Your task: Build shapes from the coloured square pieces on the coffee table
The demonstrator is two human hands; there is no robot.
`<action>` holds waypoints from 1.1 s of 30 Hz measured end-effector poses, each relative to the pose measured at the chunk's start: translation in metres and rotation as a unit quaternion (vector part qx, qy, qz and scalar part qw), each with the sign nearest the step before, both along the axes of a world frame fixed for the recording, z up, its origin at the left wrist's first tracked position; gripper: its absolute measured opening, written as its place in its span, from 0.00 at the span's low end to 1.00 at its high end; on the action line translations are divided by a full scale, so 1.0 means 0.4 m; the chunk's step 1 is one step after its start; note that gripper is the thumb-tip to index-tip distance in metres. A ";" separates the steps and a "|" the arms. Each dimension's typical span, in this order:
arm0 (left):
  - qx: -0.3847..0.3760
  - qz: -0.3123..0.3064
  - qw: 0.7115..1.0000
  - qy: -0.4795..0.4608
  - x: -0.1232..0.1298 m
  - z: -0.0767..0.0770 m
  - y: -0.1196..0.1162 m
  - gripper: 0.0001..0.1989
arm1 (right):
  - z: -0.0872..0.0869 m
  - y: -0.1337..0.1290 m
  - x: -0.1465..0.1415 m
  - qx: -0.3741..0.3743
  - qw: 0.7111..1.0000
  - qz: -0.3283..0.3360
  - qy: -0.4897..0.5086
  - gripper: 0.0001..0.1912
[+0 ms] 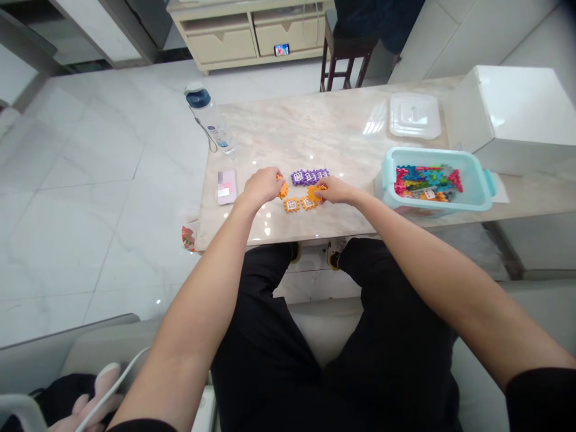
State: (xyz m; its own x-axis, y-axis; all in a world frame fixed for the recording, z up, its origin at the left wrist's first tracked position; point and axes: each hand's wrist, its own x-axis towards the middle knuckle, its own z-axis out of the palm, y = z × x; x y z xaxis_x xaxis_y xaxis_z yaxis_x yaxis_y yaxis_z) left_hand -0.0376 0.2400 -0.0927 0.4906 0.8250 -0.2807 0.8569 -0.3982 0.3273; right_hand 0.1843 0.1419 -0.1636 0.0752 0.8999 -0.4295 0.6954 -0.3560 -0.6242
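Note:
My left hand (pixel 264 185) has its fingers closed on an orange piece (pixel 282 188), left of the purple pieces. My right hand (pixel 335 191) pinches another orange piece (pixel 314 193) just below the right end of the purple row. Several purple pieces (pixel 310 176) with white window prints lie in a row on the marble table (pixel 315 123). Nearer to me, two orange pieces with window prints, a left one (pixel 291 205) and a right one (pixel 308 203), lie side by side. A bit of red shows under my right fingers; its shape is hidden.
A teal bin (pixel 474 195) of colourful pieces stands on the right, with a clear lid (pixel 414 116) behind it and a white box (pixel 517 114) beyond. A water bottle (pixel 211 120) and a pink case (pixel 227 186) are at the left end.

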 end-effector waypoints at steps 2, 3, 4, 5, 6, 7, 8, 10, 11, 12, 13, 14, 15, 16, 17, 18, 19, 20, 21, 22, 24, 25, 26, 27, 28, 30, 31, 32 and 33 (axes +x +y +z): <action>0.004 -0.011 1.000 0.018 0.023 0.014 -0.015 0.14 | 0.002 -0.006 -0.010 -0.007 1.000 0.018 0.017 0.09; 0.004 -0.016 1.000 0.024 0.034 0.020 -0.023 0.15 | 0.005 -0.009 -0.016 -0.003 1.000 0.030 0.009 0.09; 0.004 -0.021 0.999 0.030 0.045 0.026 -0.032 0.15 | 0.007 -0.012 -0.021 0.005 0.999 0.041 -0.010 0.09; 0.004 -0.026 0.999 0.036 0.054 0.030 -0.041 0.15 | 0.009 -0.015 -0.026 0.018 0.998 0.049 -0.035 0.11; 0.005 -0.031 0.999 0.041 0.062 0.034 -0.049 0.15 | 0.010 -0.017 -0.030 0.032 0.996 0.052 -0.057 0.12; 0.006 -0.038 0.998 0.045 0.068 0.037 -0.057 0.15 | 0.011 -0.018 -0.033 0.043 0.995 0.051 -0.073 0.14; 0.007 -0.046 0.998 0.046 0.073 0.038 -0.064 0.15 | 0.011 -0.019 -0.035 0.050 0.994 0.047 -0.080 0.15; 0.006 -0.061 0.997 0.044 0.078 0.040 -0.071 0.15 | 0.008 -0.018 -0.035 0.050 0.995 0.040 -0.077 0.16; 0.005 -0.066 0.997 0.043 0.078 0.040 -0.071 0.15 | 0.005 -0.017 -0.034 0.049 0.995 0.038 -0.074 0.16; 0.002 -0.068 0.997 0.044 0.076 0.040 -0.070 0.15 | 0.003 -0.015 -0.031 0.049 0.995 0.036 -0.074 0.16; -0.001 -0.067 0.997 0.046 0.072 0.040 -0.068 0.15 | -0.001 -0.013 -0.028 0.050 0.995 0.033 -0.075 0.17; -0.006 -0.065 0.997 0.050 0.068 0.039 -0.064 0.15 | -0.004 -0.011 -0.025 0.053 0.996 0.029 -0.073 0.17; -0.012 -0.063 0.997 0.053 0.061 0.038 -0.060 0.15 | -0.008 -0.009 -0.022 0.057 0.996 0.025 -0.067 0.17; -0.016 -0.060 0.997 0.055 0.055 0.037 -0.056 0.15 | -0.011 -0.006 -0.020 0.063 0.996 0.020 -0.059 0.18; -0.019 -0.057 0.997 0.056 0.047 0.035 -0.052 0.15 | -0.015 -0.004 -0.019 0.072 0.996 0.016 -0.048 0.18; -0.020 -0.054 0.997 0.058 0.039 0.033 -0.049 0.15 | -0.018 -0.002 -0.020 0.081 0.996 0.012 -0.039 0.18; -0.021 -0.051 0.997 0.060 0.031 0.030 -0.047 0.15 | -0.020 0.001 -0.024 0.092 0.995 0.008 -0.032 0.18; -0.021 -0.049 0.997 0.062 0.023 0.027 -0.045 0.15 | -0.021 0.004 -0.030 0.099 0.995 0.004 -0.028 0.18; -0.023 -0.046 0.997 0.064 0.015 0.024 -0.044 0.15 | -0.022 0.007 -0.039 0.101 0.995 0.000 -0.026 0.18; -0.026 -0.044 0.997 0.065 0.008 0.021 -0.043 0.15 | -0.022 0.011 -0.049 0.097 0.995 -0.003 -0.025 0.17; -0.033 -0.041 0.996 0.068 -0.007 0.016 -0.039 0.15 | -0.019 0.020 -0.075 0.077 0.997 -0.003 -0.019 0.17; -0.035 -0.038 0.996 0.070 -0.015 0.014 -0.036 0.15 | -0.017 0.025 -0.088 0.067 0.998 0.001 -0.014 0.17; -0.035 -0.034 0.996 0.073 -0.022 0.012 -0.033 0.15 | -0.015 0.031 -0.102 0.061 0.998 0.005 -0.010 0.17; -0.033 -0.029 0.996 0.076 -0.028 0.010 -0.029 0.15 | -0.014 0.036 -0.114 0.058 0.998 0.009 -0.006 0.17; -0.029 -0.024 0.996 0.078 -0.035 0.008 -0.025 0.15 | -0.014 0.041 -0.126 0.058 0.998 0.011 -0.004 0.18; -0.019 -0.017 0.996 0.080 -0.046 0.004 -0.016 0.15 | -0.015 0.049 -0.147 0.058 0.998 0.011 0.000 0.17; -0.016 -0.015 0.997 0.080 -0.051 0.002 -0.013 0.15 | -0.016 0.052 -0.156 0.058 0.998 0.011 0.003 0.17; -0.015 -0.013 0.997 0.081 -0.054 -0.001 -0.010 0.16 | -0.017 0.054 -0.163 0.057 0.998 0.011 0.007 0.16; -0.016 -0.012 0.996 0.081 -0.057 -0.003 -0.007 0.16 | -0.017 0.055 -0.170 0.054 0.998 0.010 0.011 0.16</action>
